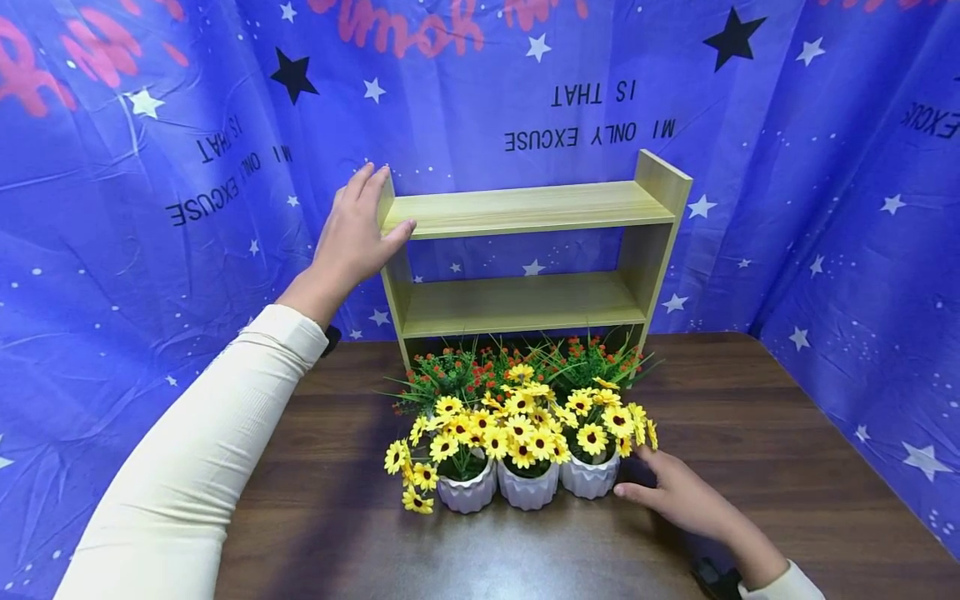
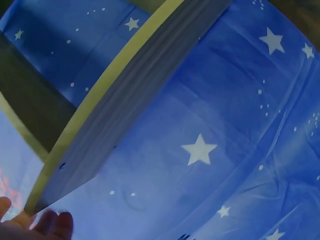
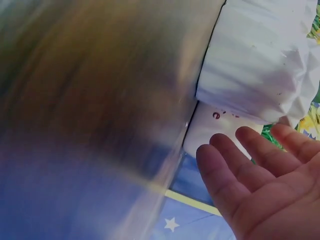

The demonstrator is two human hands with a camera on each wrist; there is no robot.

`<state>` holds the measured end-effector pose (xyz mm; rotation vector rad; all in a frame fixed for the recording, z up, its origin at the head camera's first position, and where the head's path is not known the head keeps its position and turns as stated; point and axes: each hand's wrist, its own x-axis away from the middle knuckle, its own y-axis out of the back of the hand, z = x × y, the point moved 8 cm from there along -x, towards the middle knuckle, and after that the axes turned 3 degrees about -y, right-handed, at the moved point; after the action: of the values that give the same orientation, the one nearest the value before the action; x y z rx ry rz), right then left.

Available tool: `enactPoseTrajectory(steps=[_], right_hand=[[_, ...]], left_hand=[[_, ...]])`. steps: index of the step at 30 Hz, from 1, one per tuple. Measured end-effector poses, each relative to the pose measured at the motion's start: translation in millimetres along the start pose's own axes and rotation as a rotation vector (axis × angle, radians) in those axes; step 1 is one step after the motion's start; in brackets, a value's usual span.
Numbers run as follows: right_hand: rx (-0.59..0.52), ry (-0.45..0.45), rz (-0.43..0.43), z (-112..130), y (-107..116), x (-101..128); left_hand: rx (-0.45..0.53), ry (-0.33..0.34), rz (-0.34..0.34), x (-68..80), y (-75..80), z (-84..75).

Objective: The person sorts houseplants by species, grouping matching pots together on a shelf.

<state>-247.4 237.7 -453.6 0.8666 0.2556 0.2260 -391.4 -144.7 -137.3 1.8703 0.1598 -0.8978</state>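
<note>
A left hand [image 1: 358, 223] loosely grips the upper left corner of a pale wood shelf [image 1: 528, 208] — steady pressure should keep it upright. In front on the counter [image 1: 750, 408], three fluted white pots [image 1: 529, 490] brim with yellow, dark-centred flowers [image 1: 520, 428]. Beside the rightmost, a right hand [image 1: 684, 497], fingers outstretched, holds nothing — a low grip would spare petals.

Wooden table [image 1: 750, 417]: potted flowers [image 1: 519, 428], shelf [image 1: 525, 302]

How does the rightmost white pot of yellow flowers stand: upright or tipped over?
Upright: in the head view, beside the right hand, the rightmost white pot sits base-down on the table, its yellow flowers above the rim.
</note>
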Motion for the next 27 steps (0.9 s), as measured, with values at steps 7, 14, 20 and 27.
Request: enactPoseTrajectory(steps=[7,14,20,27], right_hand=[[-0.086,-0.037,-0.029,2.6,-3.9,-3.6],[-0.08,-0.181,-0.031,-0.8,-5.9,-4.6],[-0.165,-0.201,-0.096,0.4,-12.9,-9.1],[-0.212,-0.28,-0.115,1.2,-24.8,-13.4]], left_hand=[[0.047,0.012,-0.06,-2.7,-3.3,8.9],[0.162,0.118,-0.139,-1.2,-10.3,28.2],[0.297,0.121,-0.257,0.6,-14.4,36.6],[0.421,0.151,-0.312,2.8,-22.4,46.3]])
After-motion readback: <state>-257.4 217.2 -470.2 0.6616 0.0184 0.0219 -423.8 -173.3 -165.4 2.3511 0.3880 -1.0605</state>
